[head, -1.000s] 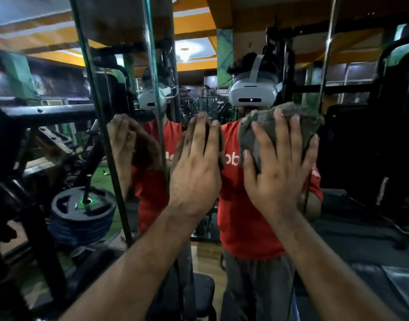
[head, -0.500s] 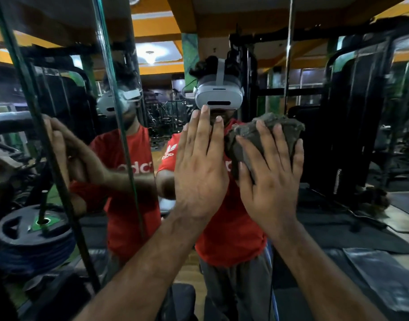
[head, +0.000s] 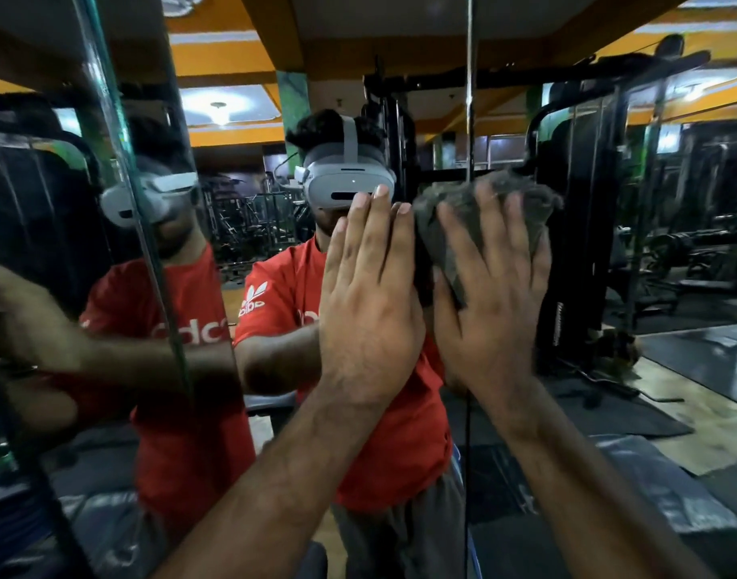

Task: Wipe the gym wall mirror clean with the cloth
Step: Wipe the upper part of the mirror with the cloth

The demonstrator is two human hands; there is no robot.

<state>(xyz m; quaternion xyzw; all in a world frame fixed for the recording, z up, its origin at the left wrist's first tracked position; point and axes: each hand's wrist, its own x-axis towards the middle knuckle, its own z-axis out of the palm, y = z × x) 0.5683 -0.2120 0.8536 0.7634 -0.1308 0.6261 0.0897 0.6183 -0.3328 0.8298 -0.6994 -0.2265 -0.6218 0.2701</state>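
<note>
Far left: angled side mirror panel (head: 45, 244), its green glass edge running down the frame, now crowding in from the border and carrying a second reflection of red shirt and headset. Gone from view: the weight plates seen at lower left a second ago. Meaning, as a judgement: view and body swung rightward along the wall, so the wiping is advancing onto fresh glass rather than repeating one patch.

Centre: left hand (head: 369, 286) flat against the wall mirror (head: 671, 369), fingers straight and together, thumb alongside, holding nothing; apparently bracing. Placed much as before relative to the other hand, just beside it, not quite touching.

Right of that: right hand (head: 490, 302) spread over the cloth (head: 454, 219), fingers splayed and nearly straight, pressing the grey, crumpled wad onto the glass instead of clutching it. Cloth bunched under the fingertips and palm, poking out above and to the left, sitting right on the vertical seam (head: 469, 98) between two panes; half a second ago sitting left of that seam. Likely consequence: the joint catches the fabric, so firm pressure needed across it.

Further right: reflected cable machine (head: 575, 244) and dim gym floor. Smears or clean streaks: impossible to tell in this light, so progress unclear.
</note>
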